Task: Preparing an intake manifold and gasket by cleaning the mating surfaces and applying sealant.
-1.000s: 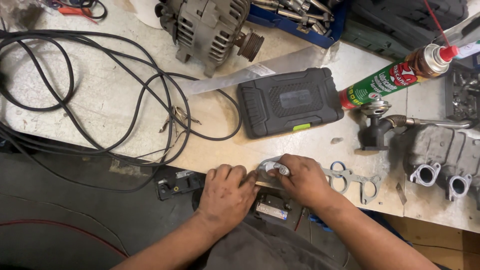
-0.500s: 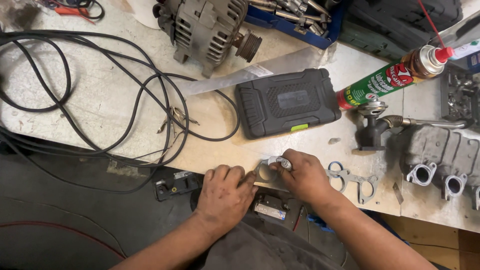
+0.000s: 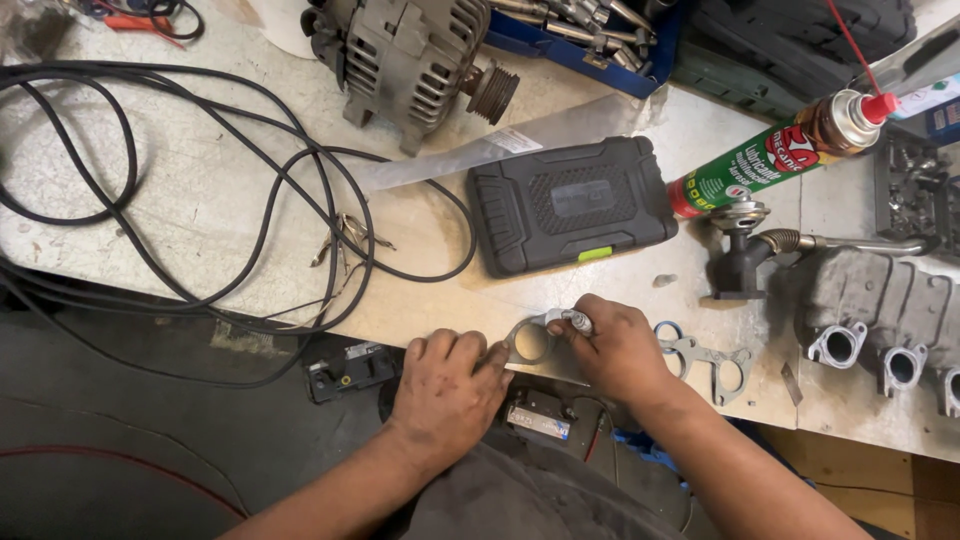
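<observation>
Hands at near edge of surface (image 3: 180,210). Left hand (image 3: 447,385) lies flat, fingertips pressing a flat metal gasket (image 3: 530,338); grip not closed around it. Right hand (image 3: 617,345) pinches a small silvery part (image 3: 578,321) at the gasket's top edge; part mostly hidden by fingers. Blue tray (image 3: 560,45), cut off at top, holds metal tools, count unclear. One black case (image 3: 572,205), shut. One spray can (image 3: 775,152). One alternator (image 3: 410,50). Second gasket (image 3: 715,360) just right of right hand.

Left hand (image 3: 445,385) knuckles up, fingers curled and pinched at the tips, right hand (image 3: 618,345) just beside it, fingers pinched, both forearms bare
</observation>
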